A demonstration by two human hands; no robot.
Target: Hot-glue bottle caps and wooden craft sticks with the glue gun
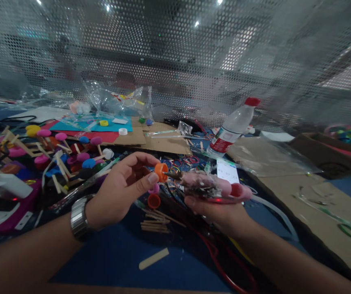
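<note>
My left hand [122, 185], with a metal watch at the wrist, pinches an orange bottle cap [161, 172] between thumb and fingers. My right hand [221, 212] is wrapped round a pink hot glue gun [207, 185], its body smeared with dried glue and a small red light glowing on it. The dark nozzle points left and meets, or nearly meets, the cap's open side; I cannot tell which. A clear glue stick [278, 210] trails from the gun's rear. Below the hands lie another orange cap [154, 201] and several thin wooden sticks [155, 223].
Several colored caps with wooden sticks [61, 159] are heaped at left, beside a purple device [13, 208]. A plastic bottle [232, 128] leans behind the gun. Red-handled scissors [224, 261] lie under my right arm. A flat wooden stick [154, 259] is in front; cardboard [166, 143] lies behind.
</note>
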